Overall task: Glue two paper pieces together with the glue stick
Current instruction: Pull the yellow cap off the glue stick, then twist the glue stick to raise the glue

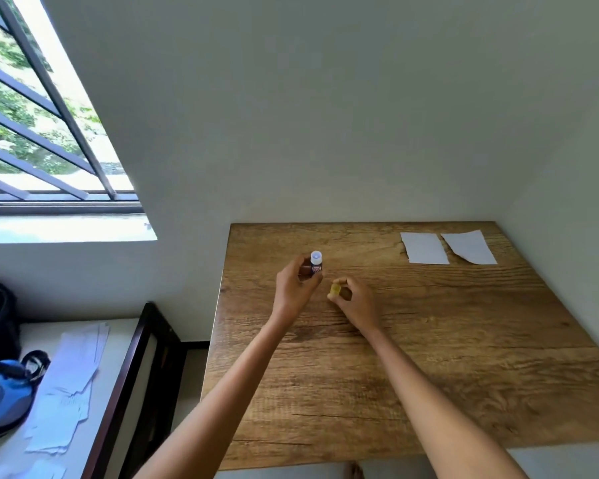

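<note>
Over the wooden worktop [429,357], the left hand [293,288] grips the uncapped glue stick [316,264] upright, the right hand [355,300] pinches its yellow cap [334,289], and two paper pieces [448,248] lie well apart near the far edge.

A wood-grain table [429,357] was set into the room corner, its far and right edges against the walls. Two white paper pieces were laid flat on it at the far right, side by side w/ a narrow gap: left piece [425,248] roughly rectangular, right piece [469,247] cut at a slant along its near-left edge. The rest of the tabletop was bare wood. To the left, a lower white surface [118,340] w/ a dark frame was seen; loose paper sheets [73,382] and a blue bag [4,392] were laid on it.
</note>
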Demonstrator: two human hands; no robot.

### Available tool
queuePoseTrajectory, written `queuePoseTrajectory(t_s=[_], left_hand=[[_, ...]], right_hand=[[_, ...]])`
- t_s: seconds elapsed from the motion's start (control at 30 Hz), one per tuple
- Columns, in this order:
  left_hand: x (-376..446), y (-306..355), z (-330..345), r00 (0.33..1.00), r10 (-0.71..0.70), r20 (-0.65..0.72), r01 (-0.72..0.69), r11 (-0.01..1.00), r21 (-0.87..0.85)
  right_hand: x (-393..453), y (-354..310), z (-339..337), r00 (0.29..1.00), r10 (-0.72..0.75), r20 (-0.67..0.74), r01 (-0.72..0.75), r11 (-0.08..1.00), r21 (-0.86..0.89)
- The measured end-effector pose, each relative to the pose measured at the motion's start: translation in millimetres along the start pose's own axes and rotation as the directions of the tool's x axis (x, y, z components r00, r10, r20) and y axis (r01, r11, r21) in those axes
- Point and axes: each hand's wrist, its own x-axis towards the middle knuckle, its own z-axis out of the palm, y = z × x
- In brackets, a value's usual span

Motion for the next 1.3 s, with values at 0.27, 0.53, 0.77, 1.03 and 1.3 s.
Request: queuePoseTrajectory(t_s=[0.27,0.53,0.77,1.03,1.3], left_hand=[[17,54,-1,0.994,0.077,-0.076,-0.086,0.988,-0.126],[43,112,5,0.967,0.217,-0.133,-0.23,0.969,-0.09],[62,124,26,0.964,0.177,-0.197,-0.2,0.975,-0.1],[89,135,62,0.923,0.328,-0.2,-0.322,0.945,0.061],[105,145,88,0.902,0.363,-0.236,-0.362,0.931,0.047]], right_hand=[[-2,-88,-29,0.994,0.041,-0.099,0.035,0.75,0.66],[17,-130,-53,0.998,-0.066,0.017,-0.018,-0.019,1.0],[49,-120,-70,0.99,-0.055,0.132,-0.136,-0.075,0.988],[87,-102,-97,0.975,-0.09,0.204,-0.21,-0.068,0.975],[110,-90,-116,0.972,-0.081,0.222,-0.223,-0.002,0.975]])
